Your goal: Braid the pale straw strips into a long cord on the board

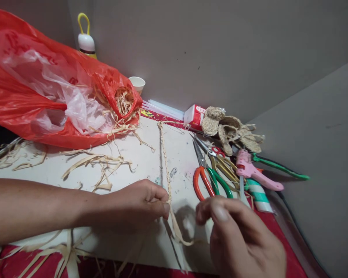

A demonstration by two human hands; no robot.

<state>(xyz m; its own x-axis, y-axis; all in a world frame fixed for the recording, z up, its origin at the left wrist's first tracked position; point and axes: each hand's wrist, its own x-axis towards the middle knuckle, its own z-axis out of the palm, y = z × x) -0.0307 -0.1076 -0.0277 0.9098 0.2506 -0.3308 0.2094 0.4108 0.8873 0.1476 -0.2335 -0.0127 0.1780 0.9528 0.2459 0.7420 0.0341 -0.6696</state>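
A thin braided straw cord (166, 162) runs from the far edge of the white board toward me. My left hand (145, 202) pinches it near its close end, between thumb and forefinger. Below that pinch, loose flat straw strands (176, 229) hang and curve to the right. My right hand (240, 235) is in the air to the right, its fingers curled and the thumb against the forefinger. One strand runs faintly to the underside of this hand; its end is hidden there.
Scissors with red and green handles (203, 181), a pink glue gun (255, 172) and woven straw pieces (229, 127) lie at right. A red plastic bag (46, 127) with straw stands at left, near a paper cup (137, 83). Loose straw (89, 160) is scattered on the white board (145, 162).
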